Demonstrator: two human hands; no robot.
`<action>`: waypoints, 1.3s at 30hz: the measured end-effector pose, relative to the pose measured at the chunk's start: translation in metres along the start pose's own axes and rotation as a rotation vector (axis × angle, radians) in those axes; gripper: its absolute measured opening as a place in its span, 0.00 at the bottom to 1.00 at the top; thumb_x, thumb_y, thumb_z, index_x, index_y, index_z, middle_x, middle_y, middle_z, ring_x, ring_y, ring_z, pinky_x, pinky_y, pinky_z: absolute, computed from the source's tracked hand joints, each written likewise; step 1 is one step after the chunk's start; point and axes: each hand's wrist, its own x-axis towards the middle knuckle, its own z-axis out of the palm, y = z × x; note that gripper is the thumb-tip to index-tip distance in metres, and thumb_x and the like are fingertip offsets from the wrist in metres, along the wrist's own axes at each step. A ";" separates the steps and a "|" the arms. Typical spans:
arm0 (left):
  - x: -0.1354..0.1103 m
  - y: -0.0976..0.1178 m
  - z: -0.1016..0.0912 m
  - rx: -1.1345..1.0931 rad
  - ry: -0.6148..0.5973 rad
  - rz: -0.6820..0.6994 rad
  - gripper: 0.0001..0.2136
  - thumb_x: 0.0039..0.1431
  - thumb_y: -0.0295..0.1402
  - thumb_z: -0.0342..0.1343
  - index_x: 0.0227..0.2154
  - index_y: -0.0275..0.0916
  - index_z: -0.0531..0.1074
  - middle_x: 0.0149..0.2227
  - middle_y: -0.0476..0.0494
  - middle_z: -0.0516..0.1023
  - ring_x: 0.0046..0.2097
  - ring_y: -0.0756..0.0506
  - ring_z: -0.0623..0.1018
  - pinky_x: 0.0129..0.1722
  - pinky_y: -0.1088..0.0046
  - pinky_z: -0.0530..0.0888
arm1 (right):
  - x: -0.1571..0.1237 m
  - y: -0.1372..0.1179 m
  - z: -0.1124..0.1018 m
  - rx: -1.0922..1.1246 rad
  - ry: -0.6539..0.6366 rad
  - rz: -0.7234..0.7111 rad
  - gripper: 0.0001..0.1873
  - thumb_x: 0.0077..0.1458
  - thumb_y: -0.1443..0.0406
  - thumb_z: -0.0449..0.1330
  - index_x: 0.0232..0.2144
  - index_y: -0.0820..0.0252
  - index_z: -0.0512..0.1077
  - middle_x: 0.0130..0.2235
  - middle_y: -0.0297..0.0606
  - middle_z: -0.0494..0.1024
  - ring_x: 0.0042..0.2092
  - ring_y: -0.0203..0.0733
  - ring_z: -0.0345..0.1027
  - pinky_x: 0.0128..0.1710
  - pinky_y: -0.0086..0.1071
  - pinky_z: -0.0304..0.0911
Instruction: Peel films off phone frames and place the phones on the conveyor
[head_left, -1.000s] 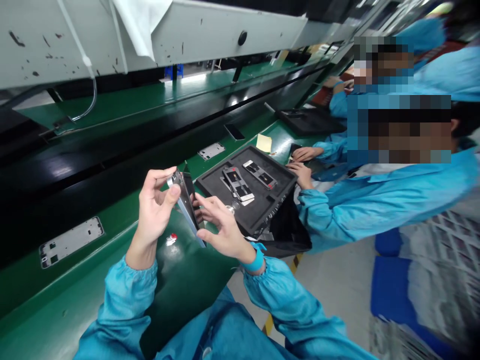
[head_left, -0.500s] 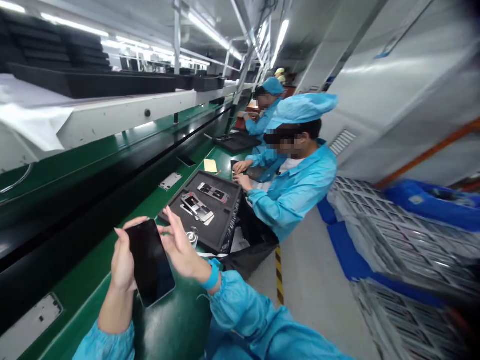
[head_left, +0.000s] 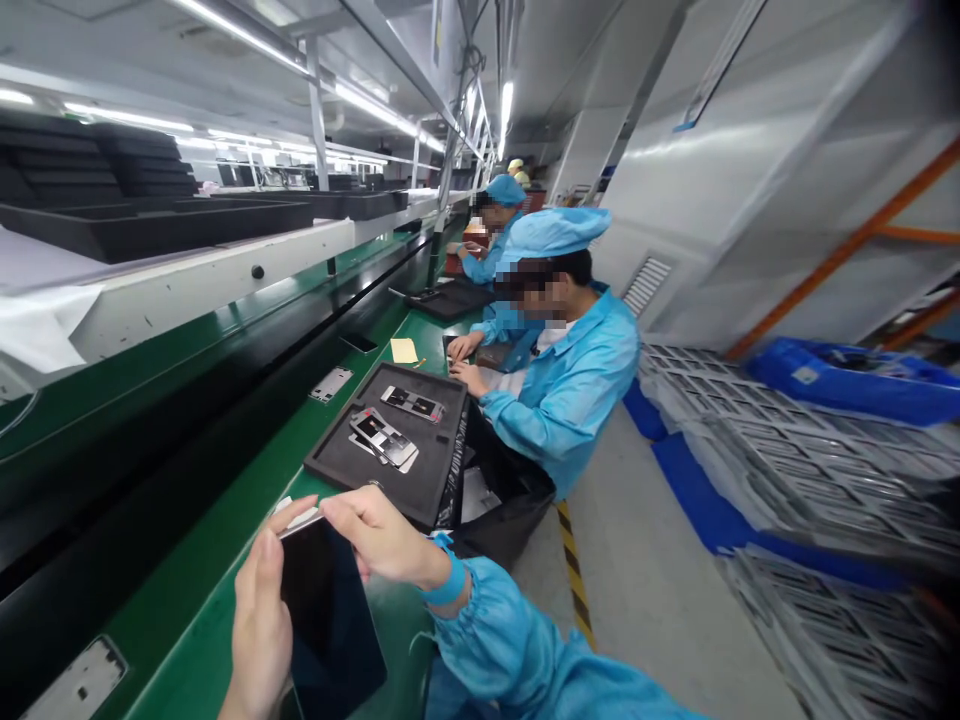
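A smartphone [head_left: 330, 620] with a dark glossy screen is held low in front of me, its top edge tilted away. My left hand [head_left: 262, 610] grips its left side, fingers reaching up to the top corner. Thumb and fingers of my right hand [head_left: 379, 530] pinch the top right corner, and the fingertips behind the phone are hidden. Just beyond lies a black foam tray [head_left: 352, 400] bearing a few opened phone parts [head_left: 382, 436]. Something white [head_left: 296, 512] shows partly behind my fingers.
A co-worker in a blue coat [head_left: 566, 380] works at the green bench [head_left: 202, 600]; another sits beyond. Metal phone frames [head_left: 331, 384] lie along the bench. A black bag [head_left: 510, 500] hangs beside the tray. Blue crates [head_left: 855, 380] and stacked racks stand right.
My view has turned and tilted, so the phone and hands sit lower. My right hand has moved from the phone's right side onto its top corner.
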 end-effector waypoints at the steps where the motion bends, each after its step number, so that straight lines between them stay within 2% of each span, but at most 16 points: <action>1: 0.001 -0.003 0.001 0.060 0.049 0.035 0.23 0.69 0.59 0.55 0.45 0.49 0.86 0.53 0.42 0.86 0.62 0.29 0.80 0.69 0.47 0.72 | 0.002 0.000 0.002 -0.019 0.040 -0.030 0.42 0.58 0.26 0.54 0.20 0.56 0.60 0.15 0.25 0.56 0.19 0.30 0.51 0.18 0.27 0.44; 3: 0.006 -0.009 0.004 0.158 0.120 0.120 0.24 0.66 0.61 0.57 0.42 0.47 0.86 0.49 0.41 0.87 0.58 0.29 0.82 0.67 0.47 0.73 | 0.010 0.003 0.005 -0.027 0.145 -0.085 0.45 0.52 0.25 0.60 0.16 0.56 0.55 0.17 0.25 0.51 0.22 0.28 0.44 0.21 0.28 0.40; 5: 0.012 -0.011 0.005 0.204 0.121 0.165 0.27 0.65 0.63 0.57 0.43 0.45 0.86 0.48 0.40 0.87 0.57 0.30 0.83 0.66 0.48 0.74 | 0.017 0.010 0.006 0.022 0.196 -0.077 0.46 0.48 0.22 0.58 0.16 0.56 0.56 0.18 0.25 0.51 0.23 0.28 0.44 0.22 0.28 0.41; 7: 0.016 -0.010 0.006 0.185 0.091 0.137 0.29 0.64 0.65 0.56 0.44 0.44 0.85 0.49 0.39 0.87 0.56 0.31 0.83 0.66 0.49 0.74 | 0.022 0.017 0.002 0.072 0.117 0.002 0.46 0.50 0.20 0.52 0.18 0.56 0.60 0.16 0.26 0.57 0.20 0.30 0.49 0.20 0.28 0.45; 9: 0.017 -0.008 0.007 0.097 0.053 0.047 0.30 0.65 0.65 0.55 0.44 0.42 0.84 0.49 0.38 0.87 0.56 0.31 0.83 0.65 0.51 0.75 | 0.023 0.023 -0.005 0.073 0.003 0.072 0.46 0.52 0.21 0.48 0.19 0.55 0.62 0.14 0.27 0.60 0.17 0.32 0.54 0.18 0.28 0.49; 11: 0.018 -0.004 0.007 -0.028 0.042 -0.057 0.30 0.64 0.65 0.57 0.44 0.40 0.83 0.47 0.37 0.87 0.53 0.32 0.85 0.61 0.52 0.78 | 0.021 0.027 -0.010 0.045 -0.026 0.079 0.45 0.54 0.21 0.48 0.20 0.55 0.61 0.15 0.27 0.60 0.18 0.33 0.55 0.19 0.28 0.53; 14: 0.025 0.004 0.002 -0.246 0.146 -0.169 0.28 0.65 0.62 0.59 0.45 0.39 0.80 0.40 0.37 0.87 0.44 0.33 0.87 0.53 0.49 0.82 | 0.011 0.034 -0.007 0.001 0.005 0.018 0.45 0.56 0.22 0.48 0.24 0.56 0.64 0.23 0.31 0.69 0.27 0.35 0.64 0.28 0.30 0.64; 16: 0.033 0.011 -0.005 -0.376 0.287 -0.180 0.24 0.71 0.57 0.53 0.45 0.39 0.78 0.38 0.37 0.87 0.39 0.34 0.87 0.49 0.45 0.83 | -0.001 0.041 -0.002 -0.039 -0.124 0.030 0.44 0.58 0.24 0.48 0.28 0.58 0.68 0.29 0.35 0.75 0.33 0.39 0.69 0.34 0.33 0.70; 19: 0.039 0.023 -0.015 -0.458 0.445 -0.134 0.22 0.77 0.50 0.44 0.43 0.39 0.77 0.38 0.39 0.87 0.35 0.37 0.86 0.51 0.40 0.82 | -0.016 0.049 0.003 -0.015 -0.372 0.131 0.46 0.59 0.24 0.46 0.28 0.59 0.71 0.27 0.36 0.76 0.29 0.38 0.71 0.32 0.34 0.71; 21: 0.039 0.028 -0.017 -0.488 0.479 -0.087 0.22 0.78 0.49 0.43 0.42 0.40 0.77 0.40 0.40 0.87 0.38 0.37 0.87 0.55 0.39 0.80 | -0.019 0.050 0.000 0.006 -0.426 0.178 0.47 0.57 0.23 0.47 0.26 0.60 0.71 0.24 0.34 0.74 0.24 0.36 0.67 0.27 0.31 0.67; 25: 0.034 0.028 -0.015 -0.520 0.433 0.001 0.22 0.76 0.55 0.45 0.45 0.45 0.76 0.49 0.40 0.87 0.46 0.35 0.87 0.54 0.42 0.80 | -0.012 0.049 -0.004 -0.046 -0.443 0.241 0.44 0.57 0.26 0.54 0.22 0.60 0.71 0.18 0.30 0.68 0.20 0.32 0.62 0.21 0.26 0.59; 29: 0.035 0.023 -0.015 -0.516 0.473 0.067 0.23 0.69 0.61 0.53 0.43 0.45 0.75 0.46 0.41 0.87 0.39 0.38 0.85 0.44 0.55 0.82 | -0.006 0.060 0.011 0.055 -0.347 0.238 0.41 0.52 0.29 0.65 0.19 0.60 0.69 0.17 0.31 0.69 0.19 0.31 0.62 0.19 0.26 0.59; 33: 0.040 0.020 -0.018 -0.522 0.531 0.167 0.27 0.69 0.64 0.49 0.40 0.44 0.76 0.43 0.43 0.87 0.36 0.40 0.83 0.38 0.60 0.80 | -0.005 0.072 0.027 0.074 -0.271 0.208 0.39 0.52 0.32 0.68 0.18 0.60 0.69 0.16 0.29 0.67 0.17 0.30 0.58 0.17 0.25 0.55; 35: 0.041 0.020 -0.018 -0.511 0.563 0.206 0.28 0.70 0.65 0.48 0.40 0.43 0.76 0.41 0.43 0.86 0.36 0.40 0.83 0.37 0.60 0.80 | -0.004 0.075 0.032 0.101 -0.311 0.204 0.40 0.52 0.30 0.66 0.20 0.60 0.70 0.17 0.30 0.68 0.18 0.31 0.60 0.17 0.25 0.56; 39: 0.043 0.018 -0.014 -0.506 0.648 0.307 0.27 0.71 0.63 0.47 0.40 0.44 0.75 0.40 0.45 0.87 0.36 0.41 0.84 0.37 0.60 0.81 | -0.001 0.076 0.041 0.212 -0.507 0.209 0.37 0.57 0.33 0.63 0.25 0.61 0.74 0.19 0.33 0.72 0.20 0.34 0.66 0.21 0.28 0.64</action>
